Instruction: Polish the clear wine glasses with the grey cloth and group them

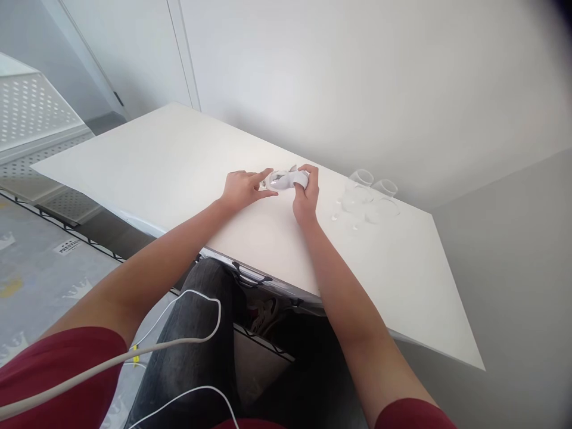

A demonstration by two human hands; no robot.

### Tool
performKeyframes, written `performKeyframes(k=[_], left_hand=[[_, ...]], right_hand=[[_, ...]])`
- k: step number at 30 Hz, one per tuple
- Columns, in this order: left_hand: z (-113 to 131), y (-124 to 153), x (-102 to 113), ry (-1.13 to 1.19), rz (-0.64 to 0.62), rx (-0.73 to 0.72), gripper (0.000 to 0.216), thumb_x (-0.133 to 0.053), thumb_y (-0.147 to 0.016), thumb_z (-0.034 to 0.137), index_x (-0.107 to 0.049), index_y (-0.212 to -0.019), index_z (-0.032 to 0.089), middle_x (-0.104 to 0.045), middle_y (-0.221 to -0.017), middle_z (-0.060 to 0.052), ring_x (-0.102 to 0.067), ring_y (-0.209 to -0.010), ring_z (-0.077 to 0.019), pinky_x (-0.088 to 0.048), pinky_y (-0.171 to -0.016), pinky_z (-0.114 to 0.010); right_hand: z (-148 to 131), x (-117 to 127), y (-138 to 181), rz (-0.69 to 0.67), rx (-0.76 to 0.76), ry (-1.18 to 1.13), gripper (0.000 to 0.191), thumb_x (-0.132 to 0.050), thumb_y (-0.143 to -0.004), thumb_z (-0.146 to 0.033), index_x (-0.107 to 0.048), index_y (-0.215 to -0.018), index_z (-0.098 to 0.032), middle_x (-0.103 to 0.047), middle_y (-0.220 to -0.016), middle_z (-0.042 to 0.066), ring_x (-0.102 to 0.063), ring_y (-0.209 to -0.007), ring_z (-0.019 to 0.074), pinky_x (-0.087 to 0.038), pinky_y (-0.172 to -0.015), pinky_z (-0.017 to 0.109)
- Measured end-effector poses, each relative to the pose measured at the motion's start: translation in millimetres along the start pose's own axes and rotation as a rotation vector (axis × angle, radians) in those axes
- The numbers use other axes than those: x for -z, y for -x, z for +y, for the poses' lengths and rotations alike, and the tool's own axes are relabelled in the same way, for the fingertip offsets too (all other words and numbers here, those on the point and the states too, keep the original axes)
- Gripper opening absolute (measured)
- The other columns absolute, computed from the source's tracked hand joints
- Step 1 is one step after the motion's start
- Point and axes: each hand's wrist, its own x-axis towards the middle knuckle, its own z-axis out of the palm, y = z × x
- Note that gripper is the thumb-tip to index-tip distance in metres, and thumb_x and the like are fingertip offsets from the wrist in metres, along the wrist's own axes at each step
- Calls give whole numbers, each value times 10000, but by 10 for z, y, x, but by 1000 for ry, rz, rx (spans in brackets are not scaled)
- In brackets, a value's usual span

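A small white object (286, 179), rounded and hard to make out, lies on the white table (170, 161) near its far edge. My right hand (306, 193) is curled around its right end, fingers closed on it. My left hand (243, 187) rests on the table just to its left, with index finger and thumb reaching to the object's left end and touching it.
Two clear glasses (370, 193) stand at the table's far right, close to my right hand. A white wall runs behind the table. A perforated white shelf (31, 113) is at the left. White cables (179, 339) hang across my lap.
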Motion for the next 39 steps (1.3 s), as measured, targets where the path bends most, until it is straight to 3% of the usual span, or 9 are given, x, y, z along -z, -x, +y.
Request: performKeyframes(k=[6,10,13,19,23,28,33,37,39], left_hand=[[-18,-17,-9,-19,-78,-46,700,-705,-799,820,-759,-1277,310,-795,-812,-69,-716,-741,-267,-391,-660,-338],[-33,-48,13,27,-19,59,696,-748,-794,774,-741,-1298,293,-791,-813,-52,-722,-772,-260,-414,-659,-324],[-43,-65,36,102,18,158,668,-708,-859,735,-713,-1312,244,-765,-779,-40,-714,-779,-250,-451,-682,-317],[-20,-49,94,373,27,181,596,-366,-1063,669,-625,-1278,178,-680,-714,-15,-632,-622,-175,-494,-667,-305],[5,-42,103,326,19,104,637,-273,-1063,705,-604,-1223,185,-667,-720,-17,-612,-618,-181,-472,-661,-318],[26,-50,96,302,-69,109,653,-265,-1037,758,-600,-1115,203,-672,-706,-22,-601,-595,-188,-445,-632,-327],[58,-38,133,472,-143,17,644,-264,-1024,779,-586,-1016,221,-644,-643,-10,-598,-558,-177,-468,-628,-318],[83,-23,154,616,-356,-194,660,-243,-1018,788,-576,-883,234,-621,-626,-18,-586,-552,-168,-482,-634,-312],[86,-19,149,595,-358,-202,682,-223,-1013,797,-591,-905,233,-635,-661,-27,-585,-568,-173,-479,-632,-315]], right_hand=[[447,-38,-144,89,-320,-152,275,-595,-926,-528,-523,-1049,-293,-569,-1039,28,-603,-1001,217,-574,-927,412],[674,22,-210,306,-244,-288,330,-561,-926,-526,-494,-1157,-300,-576,-1177,60,-630,-1080,210,-585,-938,430],[688,75,-209,343,-153,-265,303,-502,-953,-505,-499,-1175,-299,-576,-1256,81,-625,-1187,217,-563,-1008,458],[529,33,-185,506,-199,-436,310,-494,-963,-503,-470,-1216,-327,-607,-1286,78,-662,-1209,207,-570,-1027,474],[300,-103,-124,262,-211,-462,275,-556,-930,-490,-551,-1108,-280,-664,-1219,92,-667,-1196,246,-564,-1037,489],[18,-173,-40,-147,-192,-465,459,-362,-993,-606,-659,-1110,-276,-724,-1171,105,-650,-1212,299,-563,-1013,573],[-27,-129,-10,-184,-176,-349,387,-506,-943,-624,-622,-1083,-283,-706,-1126,87,-646,-1129,297,-564,-999,548],[-37,-66,-17,-234,-183,-368,458,-590,-889,-575,-559,-1259,-307,-687,-1095,64,-662,-1034,277,-586,-971,545],[-45,-43,-36,-311,-189,-409,508,-558,-891,-564,-567,-1321,-293,-701,-1149,80,-665,-1107,296,-580,-995,560]])
